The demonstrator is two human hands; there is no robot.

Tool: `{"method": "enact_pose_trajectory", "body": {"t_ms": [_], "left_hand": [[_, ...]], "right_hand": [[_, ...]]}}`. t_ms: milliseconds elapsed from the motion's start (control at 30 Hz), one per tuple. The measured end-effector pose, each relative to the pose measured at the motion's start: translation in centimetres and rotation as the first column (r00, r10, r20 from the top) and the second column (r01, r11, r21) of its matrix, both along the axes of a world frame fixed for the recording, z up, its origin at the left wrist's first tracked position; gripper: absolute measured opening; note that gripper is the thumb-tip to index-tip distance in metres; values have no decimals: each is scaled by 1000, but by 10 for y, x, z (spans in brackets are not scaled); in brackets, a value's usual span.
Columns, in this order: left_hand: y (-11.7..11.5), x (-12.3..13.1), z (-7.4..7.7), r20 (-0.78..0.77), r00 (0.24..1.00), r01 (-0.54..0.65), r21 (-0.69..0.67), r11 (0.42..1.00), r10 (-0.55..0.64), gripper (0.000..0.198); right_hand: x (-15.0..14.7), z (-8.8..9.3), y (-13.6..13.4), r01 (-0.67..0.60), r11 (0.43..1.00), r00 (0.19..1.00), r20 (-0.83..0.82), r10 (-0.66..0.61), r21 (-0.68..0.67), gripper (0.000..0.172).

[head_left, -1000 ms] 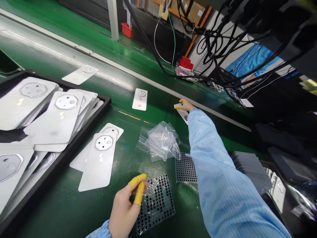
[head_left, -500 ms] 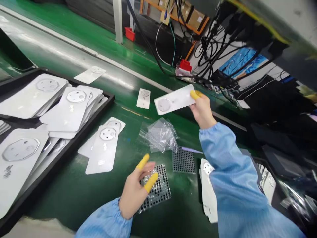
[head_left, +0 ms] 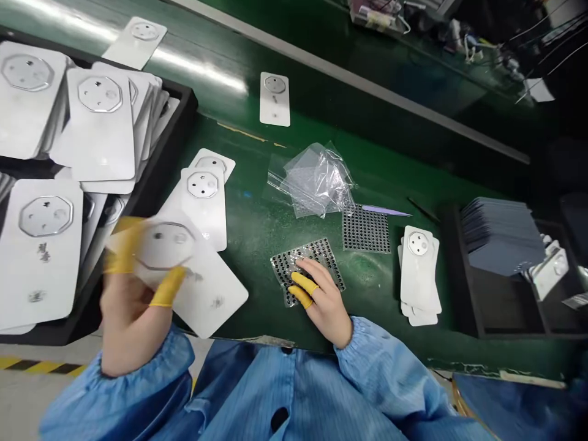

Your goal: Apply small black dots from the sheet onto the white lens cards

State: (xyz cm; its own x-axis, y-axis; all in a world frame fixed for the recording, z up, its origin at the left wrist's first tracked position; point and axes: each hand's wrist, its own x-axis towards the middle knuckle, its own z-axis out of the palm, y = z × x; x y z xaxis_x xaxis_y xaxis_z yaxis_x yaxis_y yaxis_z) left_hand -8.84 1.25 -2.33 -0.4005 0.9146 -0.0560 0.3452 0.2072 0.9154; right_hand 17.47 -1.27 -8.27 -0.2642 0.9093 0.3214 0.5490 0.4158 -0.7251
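My left hand (head_left: 138, 294), with yellow finger covers on thumb and forefinger, is closed on a white plate (head_left: 197, 275) with an octagonal recess. Motion blurs the hand and the plate's upper end. The plate is tilted in front of two overlapping white plates (head_left: 204, 208) on the bench. My right hand (head_left: 319, 297) rests over a clear sheet of black dots (head_left: 324, 254). Its covered thumb and forefinger are slightly apart, and the other fingers lie forward on the sheet. Another dotted sheet (head_left: 366, 233) lies beyond it, with purple tweezers (head_left: 383, 211) across its top edge.
At left, a black tray (head_left: 177, 116) holds stacked white plates. Crumpled clear film (head_left: 316, 177) lies mid-bench. A single plate (head_left: 274, 101) lies farther back. To the right are a small stack of plates (head_left: 419, 269) and a black divided box (head_left: 500, 306) with grey sheets (head_left: 500, 236).
The view has tilted down. My right hand has come back from the far side without its plate, onto the dotted sheet. My left hand has left that sheet, moved left and taken a plate.
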Motion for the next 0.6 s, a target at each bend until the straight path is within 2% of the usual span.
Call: {"method": "enact_pose_trajectory", "body": {"t_ms": [67,100,167,200,233,300,400,500,600], "left_hand": [[-6,5,-2,118,973,218,-212,953,-196,44],[-7,13,-3,181,946,311,-268,912,-270,41],[-7,36,-5,324,873,462,-310,831,-364,42],[-6,49,-7,391,840,504,-304,808,-377,41],[-6,60,-8,450,812,526,-289,800,-371,39],[-5,78,-11,524,783,516,-247,820,-334,34],[-5,90,-14,553,782,468,-219,856,-286,28],[-6,91,-15,596,741,512,-207,833,-308,24],[-7,91,-16,608,724,536,-199,820,-326,23]], "right_hand": [[4,-1,1,-14,999,998,-57,16,34,42],[6,1,2,-27,998,997,-76,30,49,44],[12,9,4,-64,993,996,-61,71,101,45],[16,15,5,-99,987,994,-26,103,125,44],[20,21,6,-139,981,990,14,139,138,43],[25,33,8,-216,970,976,57,210,112,39],[24,45,12,-181,983,983,-22,182,39,35],[16,45,15,-110,992,992,-60,114,68,31],[8,35,16,-163,975,987,24,161,150,31]]}}
